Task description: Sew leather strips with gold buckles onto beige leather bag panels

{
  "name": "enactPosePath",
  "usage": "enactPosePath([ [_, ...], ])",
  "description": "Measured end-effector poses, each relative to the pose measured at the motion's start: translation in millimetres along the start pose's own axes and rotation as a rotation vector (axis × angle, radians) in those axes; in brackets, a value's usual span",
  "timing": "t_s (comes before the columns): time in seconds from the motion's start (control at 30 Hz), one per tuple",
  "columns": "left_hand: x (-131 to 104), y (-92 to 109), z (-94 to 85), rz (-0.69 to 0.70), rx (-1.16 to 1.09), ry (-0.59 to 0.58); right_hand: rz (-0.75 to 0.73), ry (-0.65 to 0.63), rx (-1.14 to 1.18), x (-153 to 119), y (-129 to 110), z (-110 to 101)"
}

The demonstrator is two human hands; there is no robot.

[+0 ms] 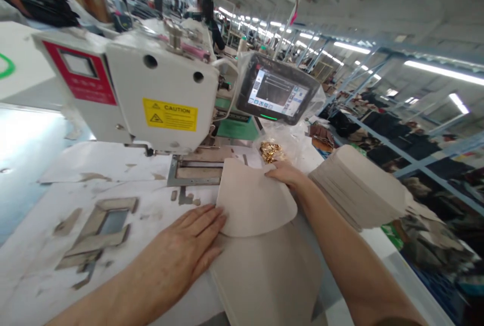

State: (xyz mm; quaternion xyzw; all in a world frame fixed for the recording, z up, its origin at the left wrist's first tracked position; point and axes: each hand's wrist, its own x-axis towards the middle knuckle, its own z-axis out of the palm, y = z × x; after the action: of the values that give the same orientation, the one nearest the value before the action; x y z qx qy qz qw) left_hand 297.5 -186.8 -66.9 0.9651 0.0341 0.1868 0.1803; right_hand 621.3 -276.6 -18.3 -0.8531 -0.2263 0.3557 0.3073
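A beige rounded panel [255, 202], of cloth or thin board, lies partly over more beige panels [270, 275] in front of me. My left hand [183, 245] rests with fingers stretched out, their tips touching the panel's left edge. At its upper right corner, my right hand [286, 174] pinches the panel between thumb and fingers; some fingers are hidden. Just beyond the panel's left side sits the metal clamp frame [194, 182], under the head of a white sewing machine [166, 79].
A stack of beige panels [355, 185] stands at the right. Behind my right hand lies a plastic bag with gold-coloured metal pieces [272, 151]. A control screen [278, 91] is mounted beside the machine. A flat bracket-shaped template [102, 230] lies left. A person [212, 18] is farther back.
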Motion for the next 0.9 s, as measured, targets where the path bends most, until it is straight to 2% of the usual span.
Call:
enactPosePath([
  [0.13,-7,-1,-5.1,0.025,-0.016,-0.08,-0.008,-0.012,-0.024,4,-3,-24],
  [0.23,-4,0,-7.5,0.049,-0.017,-0.094,0.044,-0.036,0.112,0,10,-44],
  [0.3,1,0,-6.6,0.054,-0.001,-0.08,0.063,-0.041,0.215,2,17,-44],
  [0.37,4,-1,-4.2,0.057,0.025,-0.064,0.024,-0.011,0.271,7,19,-30],
  [0.43,3,-4,-0.9,0.046,0.054,-0.046,-0.068,0.024,0.299,16,14,-7],
  [0.53,-7,-8,4.5,-0.001,0.107,-0.018,-0.211,0.032,0.333,31,-2,29],
  [0.63,-18,-11,9.7,-0.055,0.21,0.01,-0.268,-0.02,0.305,45,-21,56],
  [0.77,-25,-10,15.7,-0.094,0.315,0.054,-0.347,-0.086,0.186,62,-37,71],
  [0.9,-23,-10,19.9,-0.119,0.388,0.129,-0.389,-0.113,0.094,77,-42,68],
])
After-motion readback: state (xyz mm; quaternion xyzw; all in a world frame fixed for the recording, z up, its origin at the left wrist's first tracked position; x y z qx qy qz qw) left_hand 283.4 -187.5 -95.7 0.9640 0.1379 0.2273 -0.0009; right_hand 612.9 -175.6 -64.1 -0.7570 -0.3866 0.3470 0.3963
